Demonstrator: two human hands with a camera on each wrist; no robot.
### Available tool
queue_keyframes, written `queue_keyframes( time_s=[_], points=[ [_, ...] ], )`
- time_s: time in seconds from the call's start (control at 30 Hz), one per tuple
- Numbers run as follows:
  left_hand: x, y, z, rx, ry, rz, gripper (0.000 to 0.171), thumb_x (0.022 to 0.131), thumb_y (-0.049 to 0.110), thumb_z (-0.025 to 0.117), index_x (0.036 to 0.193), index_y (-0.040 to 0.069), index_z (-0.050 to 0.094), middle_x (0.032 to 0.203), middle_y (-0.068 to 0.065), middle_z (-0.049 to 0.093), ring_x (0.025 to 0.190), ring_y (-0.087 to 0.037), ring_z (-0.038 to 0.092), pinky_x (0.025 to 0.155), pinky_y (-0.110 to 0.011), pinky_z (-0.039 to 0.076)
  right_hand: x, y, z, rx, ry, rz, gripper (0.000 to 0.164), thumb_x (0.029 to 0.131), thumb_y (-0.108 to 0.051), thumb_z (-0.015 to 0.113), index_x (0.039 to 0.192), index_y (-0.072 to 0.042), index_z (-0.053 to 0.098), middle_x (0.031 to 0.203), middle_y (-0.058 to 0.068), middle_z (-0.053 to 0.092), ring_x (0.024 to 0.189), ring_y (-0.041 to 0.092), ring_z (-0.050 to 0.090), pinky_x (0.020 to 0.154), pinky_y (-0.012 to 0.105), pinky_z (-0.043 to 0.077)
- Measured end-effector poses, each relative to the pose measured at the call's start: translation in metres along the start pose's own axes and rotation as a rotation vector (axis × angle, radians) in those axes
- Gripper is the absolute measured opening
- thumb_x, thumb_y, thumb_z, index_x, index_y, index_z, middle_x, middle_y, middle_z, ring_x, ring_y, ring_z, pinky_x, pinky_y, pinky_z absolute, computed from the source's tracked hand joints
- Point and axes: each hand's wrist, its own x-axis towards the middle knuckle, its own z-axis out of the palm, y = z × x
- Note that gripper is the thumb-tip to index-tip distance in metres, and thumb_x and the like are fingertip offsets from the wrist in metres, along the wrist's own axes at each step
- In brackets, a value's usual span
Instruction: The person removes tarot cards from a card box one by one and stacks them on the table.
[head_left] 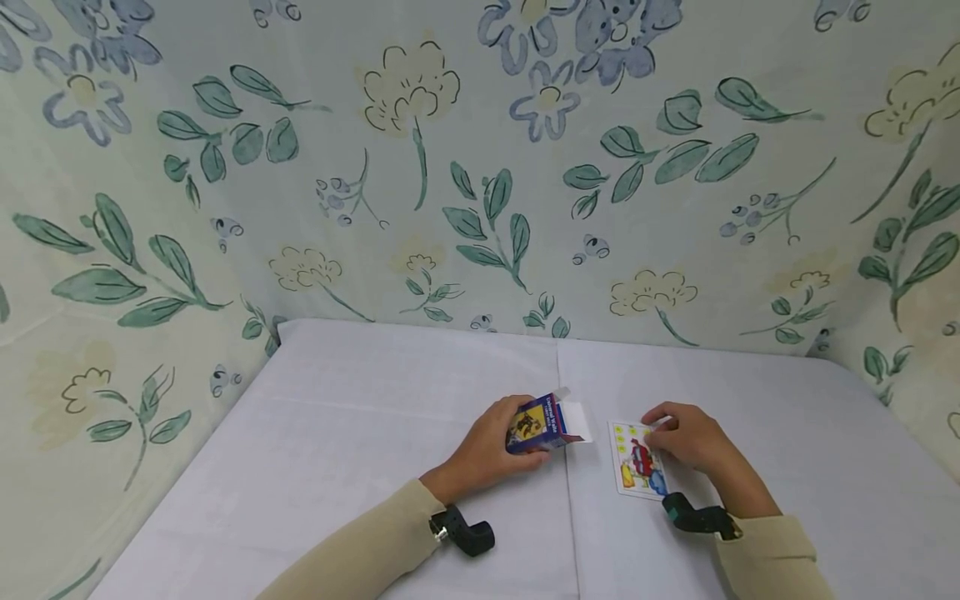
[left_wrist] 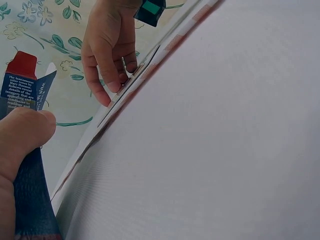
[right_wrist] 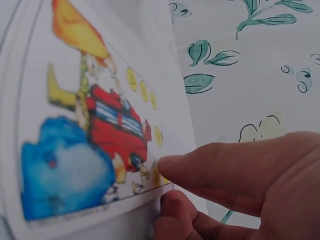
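Observation:
My left hand (head_left: 491, 442) grips a small blue card box (head_left: 534, 423) with a picture and "Universal Waite" lettering, its flaps standing open on the right. In the left wrist view, the thumb presses along the blue side of the box (left_wrist: 32, 190). To the right, a white-bordered picture card (head_left: 627, 468) lies on the white cloth, showing a red-clothed figure and yellow discs. My right hand (head_left: 693, 437) pinches that card at its edge. The right wrist view has the thumb on the printed face of the card (right_wrist: 65, 170) and curled fingers below its edge; whether more cards lie underneath, I cannot tell.
A white cloth (head_left: 360, 467) covers the table, with a crease running front to back near the middle. Floral fabric (head_left: 420, 233) hangs behind and at both sides. Black wrist cameras (head_left: 472, 537) are strapped to both sleeves.

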Motion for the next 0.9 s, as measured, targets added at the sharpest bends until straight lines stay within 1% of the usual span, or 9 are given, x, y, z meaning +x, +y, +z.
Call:
queue_keyframes(
  time_s=[0.27,0.43,0.6,0.73,0.83,0.9],
  points=[
    [0.000,-0.002,0.001,0.006,0.008,0.013,0.072,0.083,0.042,0.073,0.141,0.016,0.040,0.128,0.001,0.051,0.106,-0.008,0.048,0.092,-0.026,0.044,-0.001,0.000,-0.003,0.021,0.000,-0.006,0.030,0.085,-0.013,0.067,0.112,0.000,0.062,0.094,0.017,0.060,0.078,0.025,0.054,0.062,0.032,0.047],
    [0.000,-0.004,0.002,0.014,0.013,0.020,0.072,0.083,0.042,0.074,0.141,0.015,0.040,0.128,0.001,0.052,0.106,-0.008,0.049,0.092,-0.026,0.044,-0.001,-0.002,-0.003,0.031,0.008,-0.015,0.031,0.086,-0.013,0.064,0.114,0.000,0.061,0.094,0.017,0.060,0.076,0.025,0.055,0.061,0.031,0.049],
    [0.000,-0.002,0.001,0.013,0.015,0.021,0.072,0.082,0.040,0.075,0.140,0.014,0.040,0.127,0.000,0.052,0.105,-0.008,0.049,0.091,-0.025,0.044,-0.004,-0.010,-0.004,0.045,0.026,-0.029,0.031,0.087,-0.014,0.064,0.115,-0.001,0.061,0.095,0.016,0.060,0.076,0.025,0.055,0.062,0.031,0.050],
    [0.000,-0.002,0.001,0.010,0.011,0.017,0.073,0.082,0.041,0.075,0.140,0.014,0.041,0.127,0.000,0.052,0.104,-0.009,0.049,0.091,-0.026,0.044,-0.006,-0.016,-0.005,0.054,0.036,-0.064,0.031,0.088,-0.015,0.065,0.115,-0.001,0.061,0.095,0.017,0.060,0.077,0.026,0.055,0.064,0.032,0.050],
    [0.000,-0.004,0.002,0.011,0.010,0.016,0.073,0.082,0.042,0.074,0.140,0.014,0.041,0.128,0.000,0.052,0.105,-0.009,0.048,0.091,-0.026,0.044,0.001,-0.012,-0.002,0.063,0.057,-0.104,0.031,0.088,-0.018,0.065,0.115,-0.004,0.061,0.095,0.016,0.061,0.078,0.026,0.056,0.060,0.029,0.050],
    [0.000,-0.004,0.002,0.012,0.011,0.018,0.073,0.082,0.043,0.074,0.141,0.015,0.040,0.128,0.000,0.052,0.105,-0.008,0.048,0.091,-0.026,0.044,0.010,-0.005,0.002,0.052,0.079,-0.133,0.029,0.090,-0.022,0.066,0.114,-0.007,0.061,0.095,0.014,0.061,0.078,0.025,0.057,0.056,0.026,0.049]
  ],
)
